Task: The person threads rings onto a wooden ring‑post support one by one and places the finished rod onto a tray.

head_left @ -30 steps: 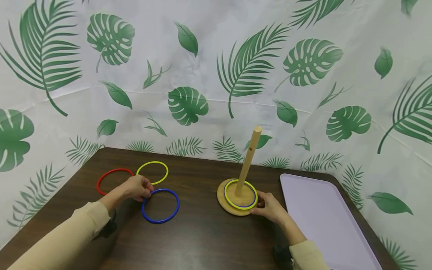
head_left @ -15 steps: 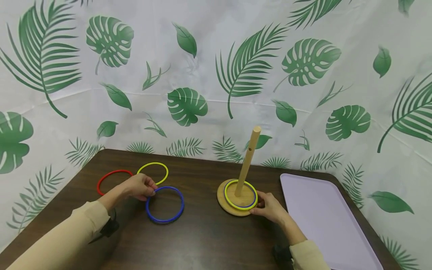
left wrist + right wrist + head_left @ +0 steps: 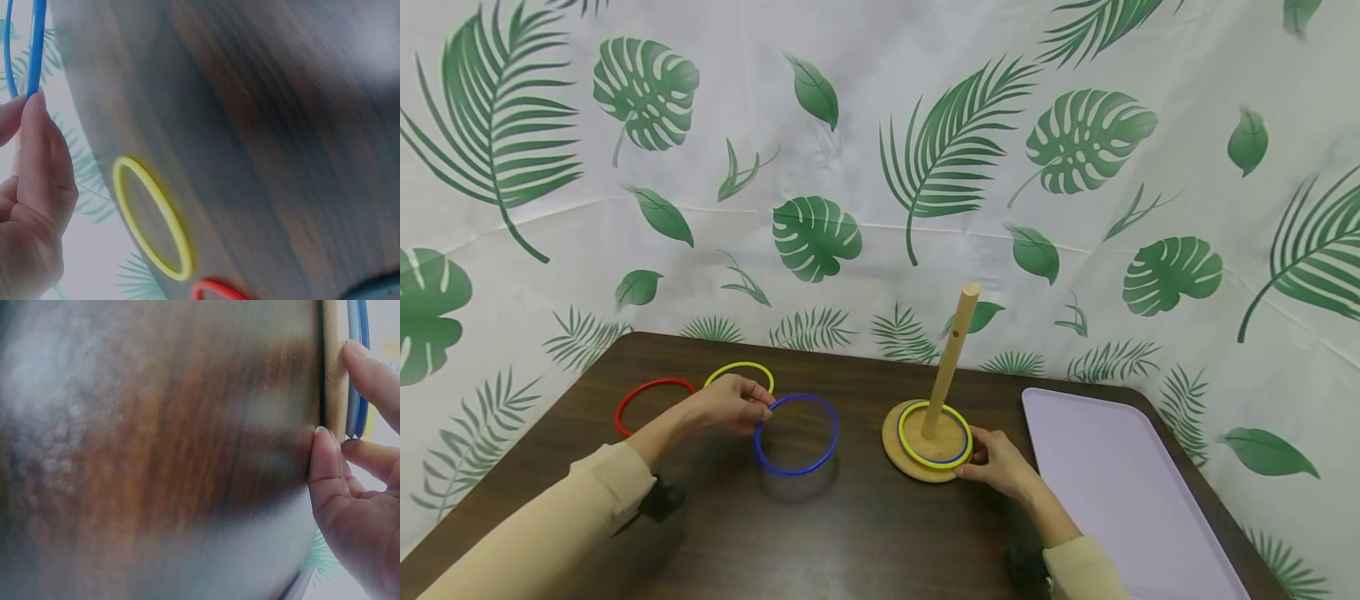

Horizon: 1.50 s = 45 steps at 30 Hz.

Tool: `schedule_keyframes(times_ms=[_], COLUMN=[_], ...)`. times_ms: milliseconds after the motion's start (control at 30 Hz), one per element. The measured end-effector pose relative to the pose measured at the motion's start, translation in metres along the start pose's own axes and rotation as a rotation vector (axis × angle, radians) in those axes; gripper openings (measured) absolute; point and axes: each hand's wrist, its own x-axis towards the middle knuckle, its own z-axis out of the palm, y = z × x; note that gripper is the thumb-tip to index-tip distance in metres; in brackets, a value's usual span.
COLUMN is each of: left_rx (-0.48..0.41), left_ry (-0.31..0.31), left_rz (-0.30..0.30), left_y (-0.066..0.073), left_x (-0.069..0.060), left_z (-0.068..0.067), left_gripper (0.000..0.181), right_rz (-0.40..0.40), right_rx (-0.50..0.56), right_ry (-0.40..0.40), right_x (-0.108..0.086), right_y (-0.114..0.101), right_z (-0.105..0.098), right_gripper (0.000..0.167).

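My left hand (image 3: pixel 733 405) pinches the left edge of a blue ring (image 3: pixel 797 474), which is raised above the table with its shadow below. In the left wrist view, thumb and fingertips of the hand (image 3: pixel 40 181) meet on the blue ring (image 3: pixel 36 50). A wooden peg (image 3: pixel 950 358) stands on a round base (image 3: pixel 891 442), with a yellow ring (image 3: pixel 904 442) and blue underneath it around the peg's foot. My right hand (image 3: pixel 1000 462) grips the base's right edge; in the right wrist view its fingers touch the rim of the base (image 3: pixel 335 375), beside stacked blue rings (image 3: pixel 354 381).
A red ring (image 3: pixel 620 410) and a yellow ring (image 3: pixel 741 364) lie at the table's back left, the yellow one partly behind my left hand. A lilac tray (image 3: pixel 1120 483) lies on the right side of the dark table (image 3: pixel 850 533). A leaf-patterned cloth (image 3: pixel 850 108) hangs behind.
The blue ring has been lifted off the table and carried rightward and slightly back by my left hand. My right hand and the peg have stayed in place.
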Motion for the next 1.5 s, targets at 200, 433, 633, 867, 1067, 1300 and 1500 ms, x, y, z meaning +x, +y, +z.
schedule_keyframes(times_ms=[200,433,633,867,1067,1300,1500], left_rx=[-0.096,-0.201,-0.329,-0.429,-0.472,-0.5,-0.546], left_ry=[0.013,0.014,0.033,0.046,0.035,0.029,0.064], left_rz=[0.029,0.083,0.097,0.158,0.196,0.219,0.195], left_y=[0.018,0.045,0.075,0.109,0.134,0.157,0.173], left_x=[0.005,0.01,0.012,0.016,0.021,0.03,0.04], left_z=[0.003,0.007,0.012,0.023,0.036,0.049,0.062], left_gripper=[0.028,0.032,0.038,0.036,0.032,0.029,0.026], right_rz=[-0.018,-0.019,0.038,0.026,-0.009,0.003,-0.005], right_rx=[0.005,0.001,-0.011,-0.009,-0.018,-0.012,-0.004], right_ry=[-0.005,0.0,0.007,0.004,0.01,0.008,0.007], right_x=[0.0,0.0,-0.001,-0.001,-0.001,-0.001,0.0], right_y=[0.0,-0.001,-0.002,-0.002,-0.001,0.0,0.0], right_z=[-0.001,-0.002,0.0,-0.001,-0.001,0.0,0.0], right_gripper=[0.067,0.067,0.07,0.069,0.067,0.068,0.068])
